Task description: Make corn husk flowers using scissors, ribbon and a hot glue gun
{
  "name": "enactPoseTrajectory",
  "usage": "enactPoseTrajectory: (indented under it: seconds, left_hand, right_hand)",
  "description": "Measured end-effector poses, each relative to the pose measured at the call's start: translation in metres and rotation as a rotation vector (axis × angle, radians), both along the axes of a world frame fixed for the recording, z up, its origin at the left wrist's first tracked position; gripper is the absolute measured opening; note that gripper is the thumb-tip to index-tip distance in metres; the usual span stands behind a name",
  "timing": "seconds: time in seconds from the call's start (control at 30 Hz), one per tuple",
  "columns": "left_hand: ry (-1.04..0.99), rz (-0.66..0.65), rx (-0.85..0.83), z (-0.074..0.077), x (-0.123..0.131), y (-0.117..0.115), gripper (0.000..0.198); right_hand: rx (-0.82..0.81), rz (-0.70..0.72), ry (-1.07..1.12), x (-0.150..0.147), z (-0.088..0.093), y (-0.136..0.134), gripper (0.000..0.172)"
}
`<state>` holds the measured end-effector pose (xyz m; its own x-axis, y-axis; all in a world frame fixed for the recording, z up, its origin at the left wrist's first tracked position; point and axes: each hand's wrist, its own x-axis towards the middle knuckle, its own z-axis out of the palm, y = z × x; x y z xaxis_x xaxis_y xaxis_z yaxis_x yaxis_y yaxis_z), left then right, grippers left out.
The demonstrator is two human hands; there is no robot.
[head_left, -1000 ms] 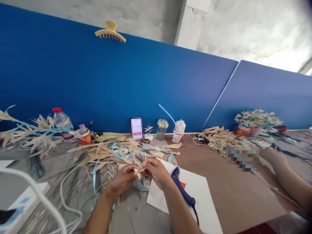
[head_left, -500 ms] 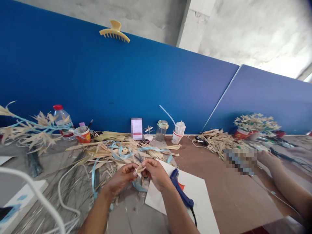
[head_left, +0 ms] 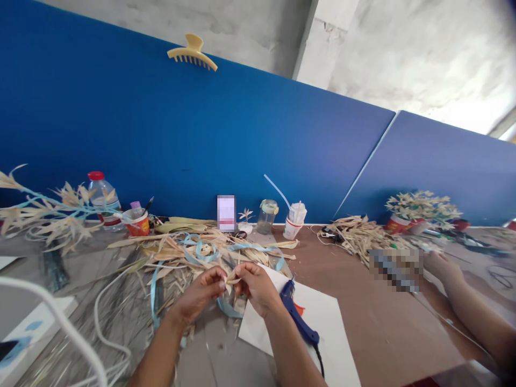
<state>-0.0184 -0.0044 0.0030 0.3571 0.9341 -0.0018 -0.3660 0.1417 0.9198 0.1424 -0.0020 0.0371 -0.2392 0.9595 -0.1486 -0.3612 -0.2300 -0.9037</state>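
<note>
Between my two hands is a small pale dried-husk flower (head_left: 231, 280), partly covered by my fingers. My left hand (head_left: 200, 293) pinches its left side. My right hand (head_left: 257, 288) grips the other side between thumb and fingers. Beyond the hands lies a heap of dried husk strips (head_left: 169, 252), with pale blue ribbon (head_left: 201, 250) looping over it. A blue glue gun (head_left: 299, 314) with an orange trigger rests on a white board (head_left: 334, 336) beside my right forearm.
White cables (head_left: 100, 322) curve across the left side. Husk-flower branches (head_left: 60, 207), a bottle (head_left: 104, 201) and a red cup (head_left: 137, 223) stand at the left. A phone (head_left: 226, 213), a jar (head_left: 266, 216) and a white cup (head_left: 293, 228) line the blue partition (head_left: 242, 134). At right is another person's arm (head_left: 471, 301).
My hands stay close together at the flower, with only a slight shift of the fingers. The other person's hand at the right has moved a little.
</note>
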Motion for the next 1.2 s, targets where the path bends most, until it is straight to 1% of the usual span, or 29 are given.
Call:
enactPoseTrajectory:
  seconds: [0.37, 0.73, 0.87, 1.0, 1.07, 1.13, 1.2]
  left_hand:
    - [-0.030, 0.012, -0.010, 0.0034, 0.0017, -0.0012, 0.026]
    - [-0.042, 0.026, -0.022, 0.0003, 0.0040, -0.0003, 0.028]
    - [-0.067, 0.043, -0.021, -0.0004, 0.0041, 0.0005, 0.029]
    - [-0.098, 0.100, -0.054, 0.0013, 0.0042, 0.0016, 0.028]
    - [-0.123, 0.122, -0.056, 0.0035, 0.0044, 0.0017, 0.028]
    - [-0.153, 0.130, -0.035, 0.0055, 0.0046, 0.0018, 0.028]
    - [-0.177, 0.134, -0.009, 0.0060, 0.0048, 0.0022, 0.025]
  right_hand:
    - [0.022, 0.008, -0.022, 0.0010, 0.0019, 0.0003, 0.031]
    - [0.031, -0.005, -0.001, 0.0015, -0.0004, 0.0007, 0.029]
    - [0.005, -0.012, 0.068, 0.0027, -0.0024, 0.0024, 0.034]
    - [-0.031, -0.107, 0.195, 0.0030, -0.0051, 0.0050, 0.041]
    - [-0.043, -0.116, 0.212, 0.0018, -0.0064, 0.0047, 0.039]
    - [-0.036, -0.087, 0.171, -0.0014, -0.0070, 0.0027, 0.033]
    - [0.021, -0.061, 0.101, -0.0065, -0.0070, -0.0004, 0.025]
